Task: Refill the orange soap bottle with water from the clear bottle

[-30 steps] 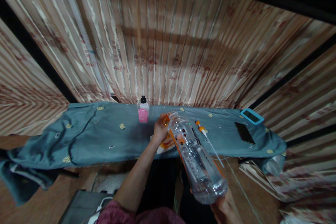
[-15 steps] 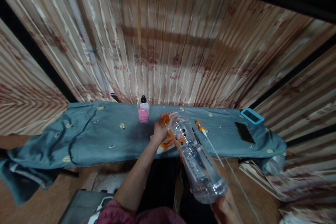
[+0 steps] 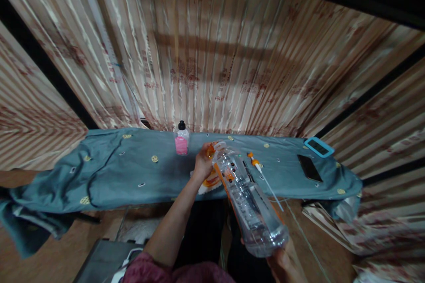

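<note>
A large clear plastic bottle [image 3: 254, 210] with an orange-edged label is tilted, its neck up by my left hand and its base towards me. My right hand [image 3: 282, 263] is closed round the base, most of its fingers hidden under it. My left hand [image 3: 203, 162] is closed at the mouth end, on a see-through orange piece [image 3: 210, 151] whose kind I cannot make out. Below that hand shows part of an orange-and-white printed item [image 3: 210, 182] with a wavy edge. Right of the bottle lies a pump dispenser top [image 3: 255, 162] with orange head and long white tube.
A bottle with pink label and black cap [image 3: 181, 139] stands on the green cloth-covered table [image 3: 113, 172]. At the right lie a dark phone [image 3: 310, 168] and a blue-framed device [image 3: 319, 147]. Pleated curtains [image 3: 212, 75] hang behind; a grey box [image 3: 106, 258] is lower left.
</note>
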Available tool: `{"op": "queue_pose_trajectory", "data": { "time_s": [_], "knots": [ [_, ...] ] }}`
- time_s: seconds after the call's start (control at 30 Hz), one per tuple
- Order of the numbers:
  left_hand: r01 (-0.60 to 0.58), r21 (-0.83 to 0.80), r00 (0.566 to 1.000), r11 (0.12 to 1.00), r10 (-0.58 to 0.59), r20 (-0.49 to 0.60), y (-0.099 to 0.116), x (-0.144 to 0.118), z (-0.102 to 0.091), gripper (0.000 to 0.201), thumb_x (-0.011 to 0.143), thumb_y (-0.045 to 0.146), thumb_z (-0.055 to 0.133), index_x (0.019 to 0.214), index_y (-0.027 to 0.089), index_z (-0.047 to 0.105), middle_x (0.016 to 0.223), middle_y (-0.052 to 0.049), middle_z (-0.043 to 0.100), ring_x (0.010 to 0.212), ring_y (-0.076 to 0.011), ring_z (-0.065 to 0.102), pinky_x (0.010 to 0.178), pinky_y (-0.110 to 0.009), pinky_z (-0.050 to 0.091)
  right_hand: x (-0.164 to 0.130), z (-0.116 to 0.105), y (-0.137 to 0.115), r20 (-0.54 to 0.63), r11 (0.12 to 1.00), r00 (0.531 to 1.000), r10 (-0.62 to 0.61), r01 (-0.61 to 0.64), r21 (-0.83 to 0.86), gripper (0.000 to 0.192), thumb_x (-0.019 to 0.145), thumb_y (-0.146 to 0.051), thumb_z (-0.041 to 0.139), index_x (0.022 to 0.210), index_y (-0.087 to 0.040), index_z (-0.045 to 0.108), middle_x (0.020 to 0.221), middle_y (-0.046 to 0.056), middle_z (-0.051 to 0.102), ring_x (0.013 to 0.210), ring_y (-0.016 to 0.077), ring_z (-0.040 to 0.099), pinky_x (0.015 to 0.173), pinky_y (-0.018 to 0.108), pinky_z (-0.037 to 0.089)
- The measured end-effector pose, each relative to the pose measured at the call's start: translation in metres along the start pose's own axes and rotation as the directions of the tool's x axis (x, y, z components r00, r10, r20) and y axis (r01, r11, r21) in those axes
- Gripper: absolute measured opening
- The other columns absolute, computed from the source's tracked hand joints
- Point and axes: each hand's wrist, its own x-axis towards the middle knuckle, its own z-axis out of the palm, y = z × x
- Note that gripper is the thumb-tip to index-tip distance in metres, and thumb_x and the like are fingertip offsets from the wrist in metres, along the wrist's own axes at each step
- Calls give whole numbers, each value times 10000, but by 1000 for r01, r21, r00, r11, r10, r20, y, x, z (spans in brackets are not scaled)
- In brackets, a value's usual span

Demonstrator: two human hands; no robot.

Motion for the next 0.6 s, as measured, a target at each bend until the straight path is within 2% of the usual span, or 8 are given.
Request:
{"op": "queue_pose_trajectory", "data": {
  "time_s": [0.17,0.27,0.4,0.6],
  "knots": [
    [17,16,1000,1000,-17,-1,-1,0,-1,303,664,334,736,916,201,632,880,-36,728,824,-203,673,783,-311,521,-1,0,2,-18,1000,1000,-9,10,15,644,651,-629,739,1211,-334,620,987,45,749,1019,322,662,858,404,519],
    [3,21,1000,1000,-3,0,-4,0,-1,312,666,339,740,929,207,635,887,-34,725,826,-206,672,809,-323,522,0,-1,2,-27,1000,1000,-13,13,9,690,636,-640,743,1220,-293,625,1023,67,745,1010,334,666,883,414,509],
    [-3,8,1000,1000,3,3,-6,0,-1,314,678,334,735,940,196,634,878,-37,725,807,-196,673,814,-323,528,0,-2,0,-10,1000,1000,14,-14,5,661,633,-637,746,1194,-307,630,1035,59,745,986,313,673,850,392,527],
    [-13,19,1000,1000,13,2,-5,0,-1,305,672,331,740,921,191,630,884,-42,724,818,-200,675,788,-313,527,1,-4,1,-2,999,1000,25,-25,29,641,618,-628,763,1150,-290,648,846,45,751,879,305,701,772,384,554]
  ]
}}
